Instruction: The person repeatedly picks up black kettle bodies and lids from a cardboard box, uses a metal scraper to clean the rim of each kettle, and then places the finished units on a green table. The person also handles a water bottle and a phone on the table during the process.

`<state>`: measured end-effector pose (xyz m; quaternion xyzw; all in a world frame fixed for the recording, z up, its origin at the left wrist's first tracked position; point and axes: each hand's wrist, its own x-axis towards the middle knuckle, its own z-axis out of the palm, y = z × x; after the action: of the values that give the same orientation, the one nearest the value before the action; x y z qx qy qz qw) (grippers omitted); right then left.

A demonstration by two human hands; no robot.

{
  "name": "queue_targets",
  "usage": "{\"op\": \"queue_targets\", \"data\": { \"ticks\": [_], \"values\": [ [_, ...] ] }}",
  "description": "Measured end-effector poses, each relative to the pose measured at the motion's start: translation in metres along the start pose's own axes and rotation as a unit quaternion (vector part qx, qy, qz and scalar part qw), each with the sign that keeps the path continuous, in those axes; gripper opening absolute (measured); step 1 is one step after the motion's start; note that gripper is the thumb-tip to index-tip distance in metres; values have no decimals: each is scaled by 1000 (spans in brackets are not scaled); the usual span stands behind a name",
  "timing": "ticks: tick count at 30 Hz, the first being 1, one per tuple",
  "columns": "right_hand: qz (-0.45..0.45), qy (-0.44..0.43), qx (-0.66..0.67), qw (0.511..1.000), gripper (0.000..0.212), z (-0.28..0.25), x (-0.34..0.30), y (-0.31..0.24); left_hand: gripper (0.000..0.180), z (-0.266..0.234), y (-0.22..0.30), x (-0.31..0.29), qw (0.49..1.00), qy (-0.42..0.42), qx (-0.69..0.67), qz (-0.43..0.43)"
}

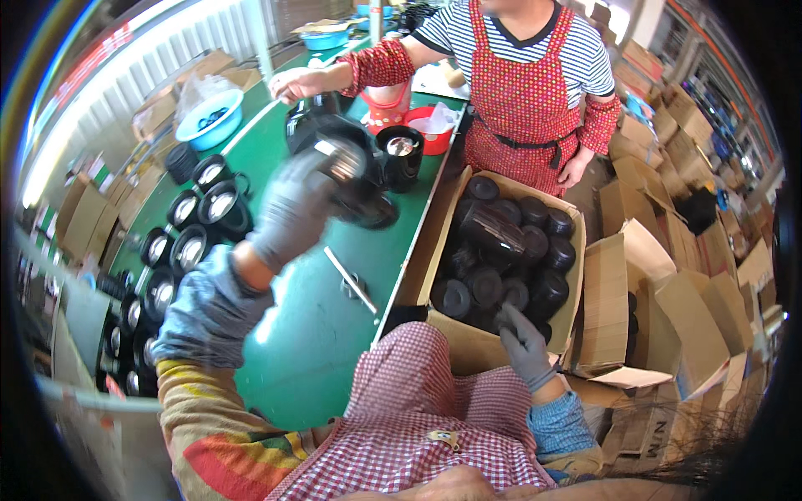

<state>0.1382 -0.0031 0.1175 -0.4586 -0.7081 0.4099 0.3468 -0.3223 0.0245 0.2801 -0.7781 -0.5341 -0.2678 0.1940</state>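
Note:
My left hand (292, 209), in a grey glove, is over the green table and smeared by motion. Its fingers seem wrapped round a black cup (355, 171) with a shiny inside, blurred like the hand. Other black cups (401, 154) stand just beyond it. My right hand (526, 346), also gloved in grey, is at the near edge of a cardboard box (445, 238), its fingers stretched out and nothing seen in them. Black cylindrical pieces (493, 234) with round ends fill that box.
Rows of black cups (190, 246) line the left of the green table (309, 367). A white bar (351, 280) lies mid-table. A co-worker (526, 100) in a red apron stands across, one arm over the table. Blue basin (209, 121), red bucket (434, 138) and open cartons (626, 292) surround.

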Motion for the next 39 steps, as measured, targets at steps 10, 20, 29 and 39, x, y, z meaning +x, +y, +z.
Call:
{"op": "queue_targets", "data": {
  "ticks": [10, 20, 29, 39],
  "values": [
    [40, -165, 250, 953, 53, -42, -34, -29, 30, 20, 294, -109, 960, -125, -231, 93],
    [60, -166, 217, 960, 50, -26, -126, 8, 55, 17, 322, -166, 903, -145, -402, 39],
    [56, -257, 283, 923, 48, -26, -98, 28, 100, 77, 290, -206, 707, -397, -583, -59],
    [174, -483, 203, 834, 46, 13, -8, 60, 104, 102, 271, -242, 631, -448, -628, -80]
  ]
}}
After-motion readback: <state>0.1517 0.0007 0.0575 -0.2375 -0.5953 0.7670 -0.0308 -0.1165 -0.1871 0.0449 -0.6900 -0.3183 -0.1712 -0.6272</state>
